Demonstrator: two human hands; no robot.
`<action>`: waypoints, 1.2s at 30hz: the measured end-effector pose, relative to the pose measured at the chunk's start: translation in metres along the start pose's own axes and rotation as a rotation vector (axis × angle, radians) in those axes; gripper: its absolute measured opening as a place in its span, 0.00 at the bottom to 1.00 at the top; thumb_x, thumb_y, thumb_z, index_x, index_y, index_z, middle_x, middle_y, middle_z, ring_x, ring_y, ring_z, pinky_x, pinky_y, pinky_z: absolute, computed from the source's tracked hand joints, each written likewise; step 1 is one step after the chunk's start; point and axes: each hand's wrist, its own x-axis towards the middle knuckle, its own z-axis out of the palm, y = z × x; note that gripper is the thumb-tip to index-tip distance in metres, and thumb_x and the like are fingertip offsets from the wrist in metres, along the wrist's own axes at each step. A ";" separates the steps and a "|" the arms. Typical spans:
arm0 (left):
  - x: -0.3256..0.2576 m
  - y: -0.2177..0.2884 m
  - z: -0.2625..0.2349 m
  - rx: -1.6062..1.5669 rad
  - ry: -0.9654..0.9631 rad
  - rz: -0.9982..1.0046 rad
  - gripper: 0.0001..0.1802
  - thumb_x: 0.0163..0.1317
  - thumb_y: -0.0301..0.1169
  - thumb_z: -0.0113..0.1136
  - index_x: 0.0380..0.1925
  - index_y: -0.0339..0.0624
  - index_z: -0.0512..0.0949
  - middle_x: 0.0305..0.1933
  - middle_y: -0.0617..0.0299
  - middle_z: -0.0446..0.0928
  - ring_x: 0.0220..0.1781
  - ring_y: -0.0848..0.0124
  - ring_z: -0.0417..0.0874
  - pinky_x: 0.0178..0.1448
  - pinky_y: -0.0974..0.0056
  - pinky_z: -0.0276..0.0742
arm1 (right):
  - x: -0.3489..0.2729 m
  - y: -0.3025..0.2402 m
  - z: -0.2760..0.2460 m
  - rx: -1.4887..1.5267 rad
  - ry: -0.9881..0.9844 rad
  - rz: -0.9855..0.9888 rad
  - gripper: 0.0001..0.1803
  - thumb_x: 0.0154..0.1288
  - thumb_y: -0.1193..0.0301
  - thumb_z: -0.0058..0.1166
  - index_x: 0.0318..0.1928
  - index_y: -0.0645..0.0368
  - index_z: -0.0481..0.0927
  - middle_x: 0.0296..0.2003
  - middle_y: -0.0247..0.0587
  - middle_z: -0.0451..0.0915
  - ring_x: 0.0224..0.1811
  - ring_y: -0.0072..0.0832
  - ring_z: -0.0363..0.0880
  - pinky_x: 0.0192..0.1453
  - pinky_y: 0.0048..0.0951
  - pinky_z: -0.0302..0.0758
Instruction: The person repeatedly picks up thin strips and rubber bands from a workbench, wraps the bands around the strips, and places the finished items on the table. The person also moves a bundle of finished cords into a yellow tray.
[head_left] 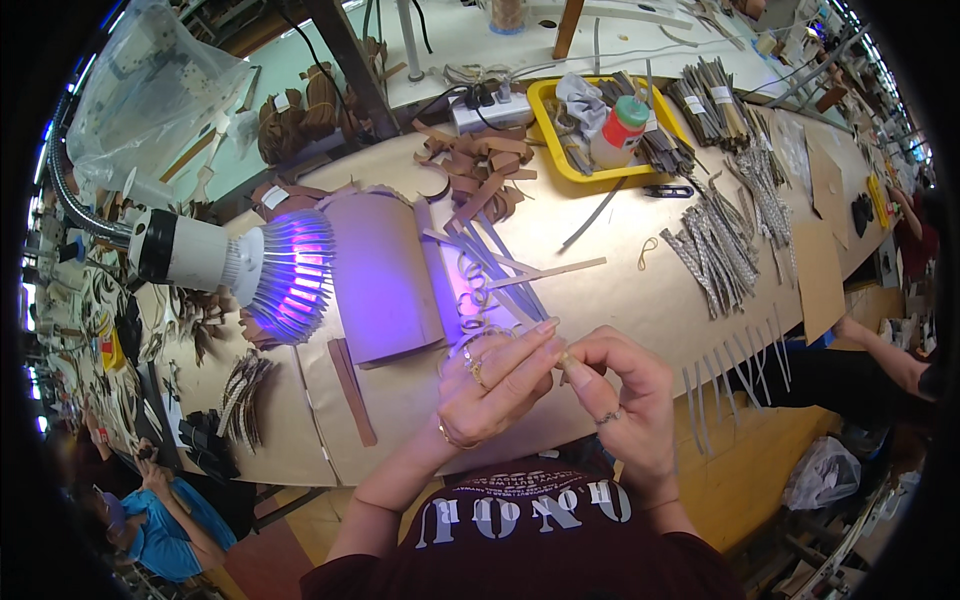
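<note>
My left hand (500, 382), with rings and a bracelet on it, is at the table's near edge, its fingers pressed together and pointing right. My right hand (630, 392) meets its fingertips, thumb and forefinger pinched. What lies between the fingers is too small and covered to make out. Just beyond my hands lies a loose bunch of narrow grey strips (515, 290), crossed by a light brown strip (570, 269). Left of these stands a curved brown panel (388, 285), lit violet by a finned lamp (285, 275) on a flexible metal neck.
A yellow tray (560, 172) holds a bottle with a green top (622, 130), a cloth and dark strips. Patterned strips (712, 255) lie at the right, brown strips (485, 165) farther back. Grey strips (735, 365) hang off the near right edge. Other people sit at both sides.
</note>
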 end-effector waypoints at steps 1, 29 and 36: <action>-0.001 0.000 0.000 0.003 -0.003 -0.005 0.21 0.47 0.16 0.67 0.46 0.36 0.82 0.50 0.52 0.82 0.31 0.66 0.84 0.34 0.66 0.81 | 0.000 0.000 0.000 -0.017 -0.001 -0.005 0.04 0.66 0.79 0.54 0.39 0.68 0.80 0.32 0.39 0.78 0.34 0.22 0.75 0.40 0.23 0.71; 0.002 0.003 -0.010 -0.115 -0.129 -0.427 0.10 0.56 0.17 0.62 0.39 0.35 0.85 0.39 0.52 0.86 0.38 0.62 0.88 0.47 0.62 0.82 | 0.007 0.030 0.009 -0.314 -0.013 -0.173 0.08 0.67 0.69 0.54 0.40 0.61 0.79 0.34 0.43 0.78 0.33 0.40 0.79 0.39 0.38 0.75; -0.013 0.007 -0.009 0.024 -0.111 -0.284 0.11 0.55 0.17 0.62 0.39 0.35 0.85 0.40 0.52 0.86 0.38 0.60 0.88 0.44 0.62 0.82 | -0.004 0.029 0.011 -0.097 0.042 -0.066 0.07 0.66 0.70 0.53 0.35 0.62 0.78 0.30 0.43 0.78 0.29 0.36 0.79 0.34 0.35 0.75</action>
